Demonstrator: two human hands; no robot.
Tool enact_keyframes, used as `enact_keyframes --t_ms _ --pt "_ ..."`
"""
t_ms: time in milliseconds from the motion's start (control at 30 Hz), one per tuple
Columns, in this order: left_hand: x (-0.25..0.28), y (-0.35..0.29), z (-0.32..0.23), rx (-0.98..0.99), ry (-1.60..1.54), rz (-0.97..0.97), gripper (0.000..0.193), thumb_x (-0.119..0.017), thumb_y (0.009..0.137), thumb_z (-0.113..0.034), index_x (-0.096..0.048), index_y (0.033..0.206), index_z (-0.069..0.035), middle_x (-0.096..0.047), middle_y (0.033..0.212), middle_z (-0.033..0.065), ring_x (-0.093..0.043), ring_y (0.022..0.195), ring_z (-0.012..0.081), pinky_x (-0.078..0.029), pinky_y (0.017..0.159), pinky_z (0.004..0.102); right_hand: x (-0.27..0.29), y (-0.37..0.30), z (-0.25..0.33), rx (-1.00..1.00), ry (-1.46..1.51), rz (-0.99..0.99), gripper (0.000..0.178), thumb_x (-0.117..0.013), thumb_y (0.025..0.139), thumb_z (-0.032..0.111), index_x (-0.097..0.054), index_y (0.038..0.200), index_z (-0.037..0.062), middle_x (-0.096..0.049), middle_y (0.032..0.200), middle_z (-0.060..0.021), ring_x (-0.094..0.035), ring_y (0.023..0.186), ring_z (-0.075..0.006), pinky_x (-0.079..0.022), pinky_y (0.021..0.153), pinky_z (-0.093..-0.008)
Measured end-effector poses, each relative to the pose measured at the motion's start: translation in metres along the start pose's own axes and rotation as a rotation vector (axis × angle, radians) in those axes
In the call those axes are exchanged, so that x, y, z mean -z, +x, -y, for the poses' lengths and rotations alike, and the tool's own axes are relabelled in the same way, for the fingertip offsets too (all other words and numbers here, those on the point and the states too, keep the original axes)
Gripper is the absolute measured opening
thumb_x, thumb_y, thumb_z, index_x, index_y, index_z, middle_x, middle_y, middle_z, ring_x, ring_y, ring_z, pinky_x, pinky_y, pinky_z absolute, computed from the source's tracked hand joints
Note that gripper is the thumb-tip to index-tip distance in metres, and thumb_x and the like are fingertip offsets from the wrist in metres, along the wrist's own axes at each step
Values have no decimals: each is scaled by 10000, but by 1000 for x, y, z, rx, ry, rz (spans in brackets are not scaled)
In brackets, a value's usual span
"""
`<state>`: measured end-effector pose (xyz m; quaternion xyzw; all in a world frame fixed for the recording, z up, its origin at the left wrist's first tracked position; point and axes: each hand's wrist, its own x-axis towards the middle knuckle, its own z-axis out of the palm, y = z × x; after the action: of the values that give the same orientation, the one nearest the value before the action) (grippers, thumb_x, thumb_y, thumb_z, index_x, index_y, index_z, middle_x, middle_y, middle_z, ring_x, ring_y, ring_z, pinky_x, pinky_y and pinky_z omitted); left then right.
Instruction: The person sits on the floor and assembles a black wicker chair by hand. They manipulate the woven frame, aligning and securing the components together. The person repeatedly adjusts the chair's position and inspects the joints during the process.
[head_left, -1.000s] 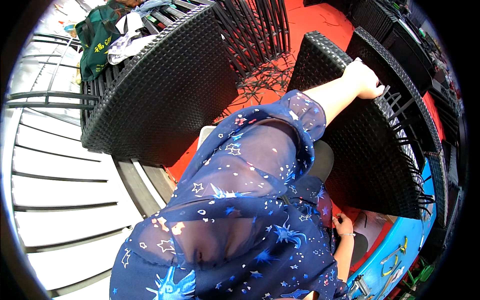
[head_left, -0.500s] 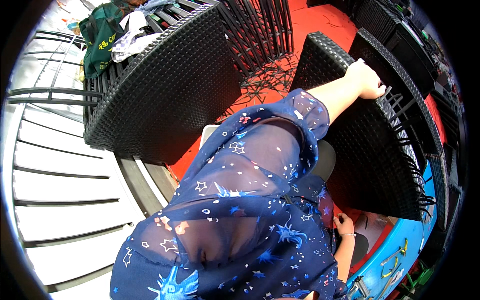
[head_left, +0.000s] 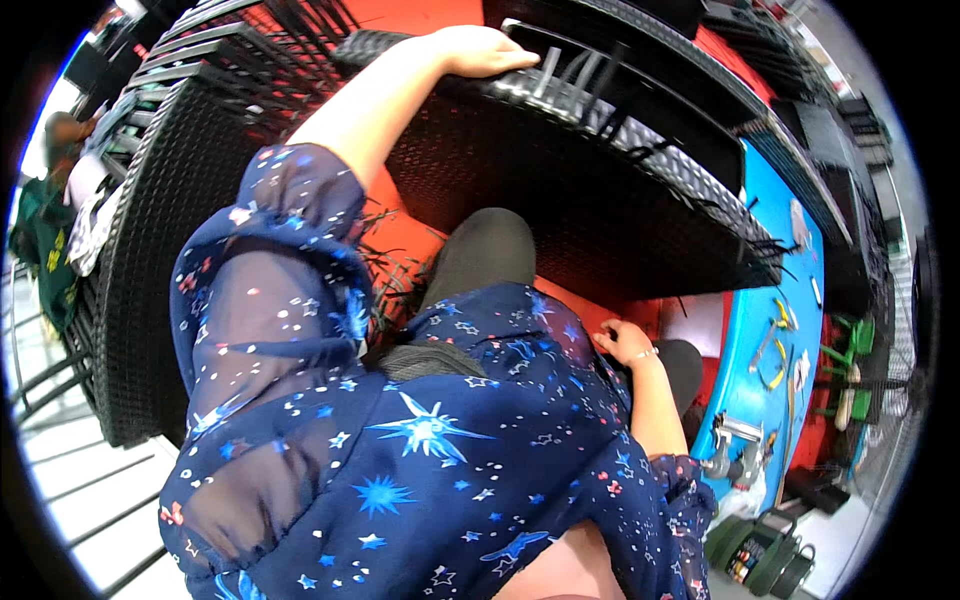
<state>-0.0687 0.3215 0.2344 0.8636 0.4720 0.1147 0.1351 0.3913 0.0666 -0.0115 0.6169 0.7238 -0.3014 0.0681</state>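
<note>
A black woven wicker panel point(head_left: 560, 180) stands tilted in front of me, loose strip ends sticking out along its upper edge. My left hand point(head_left: 485, 52) is closed over that edge, near several upright strips; its fingertips are partly hidden. Lower down, my right hand point(head_left: 625, 343), with a bracelet at the wrist, rests beside my knee. Its fingers are loosely bent and apart, and nothing shows in them. The panel's lower edge is just above this hand, not touching it.
To the right is a blue table point(head_left: 745, 350) with yellow-handled pliers point(head_left: 784, 316) and other tools. Another woven piece point(head_left: 150, 270) stands at left, with a green bag point(head_left: 42, 220) beyond it. Cut black strips point(head_left: 395, 265) litter the red floor. A dark green container point(head_left: 755, 552) sits at lower right.
The view has swung right, so the panel and my left arm appear farther left. My left hand still grips the panel's edge, and my right hand stays low by my knee.
</note>
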Motion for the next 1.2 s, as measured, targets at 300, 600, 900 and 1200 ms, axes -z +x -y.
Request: enact_keyframes --t_ms 300,600,900,1200 --pt "-13 6 -16 17 64 -194 619 -438 984 -620 -745 1110 -97 -739 1019 157 -694 1011 327 -503 932 396 -5 -4 -4 -20 -38 -9 478 -710 848 414 -696 1151 44 -729 925 -153 -700 916 -323 -541 827 -427" --pt "-16 8 -4 -2 -67 -184 551 -458 996 -558 -744 1071 -94 -731 953 177 -700 954 336 -512 903 403 -6 -2 -3 -71 -22 36 492 -699 860 443 -683 1192 80 -732 952 -120 -692 950 -304 -539 843 -412" --pt "-18 9 1 8 -68 -180 538 -475 991 -564 -741 1081 -105 -735 961 161 -706 951 321 -517 897 391 -6 -2 0 -89 -21 41 514 -690 866 463 -672 1216 86 -728 1024 -133 -679 1021 -310 -530 895 -406" --pt "-11 9 -5 16 -67 -152 527 -484 990 -562 -748 1057 -111 -741 921 137 -715 912 296 -520 878 380 -2 -3 5 -104 -11 65 505 -696 868 455 -671 1223 96 -734 995 -120 -690 982 -298 -537 871 -395"
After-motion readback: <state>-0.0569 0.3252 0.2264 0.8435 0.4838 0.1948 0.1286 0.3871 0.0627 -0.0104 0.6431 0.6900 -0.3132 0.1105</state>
